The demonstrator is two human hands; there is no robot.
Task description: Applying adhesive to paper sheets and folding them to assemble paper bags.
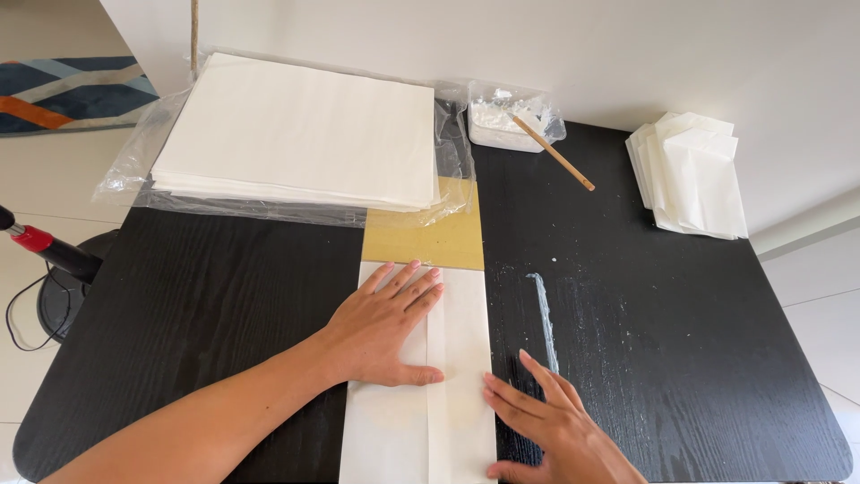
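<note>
My left hand [387,327] lies flat, fingers spread, on a folded white paper sheet [466,314] on the black table [224,305]. The sheet is wrapped around a tan cardboard strip [425,237] whose top end sticks out above it. My right hand [546,421] rests at the sheet's right edge, fingers extended, touching the paper and the table. Neither hand grips anything.
A large stack of white paper [296,130] on clear plastic sits at the back left. A small white tub of paste [506,121] with a wooden stick [555,154] stands behind. Folded white paper bags [690,175] are piled at the right. A paste smear [542,314] marks the table.
</note>
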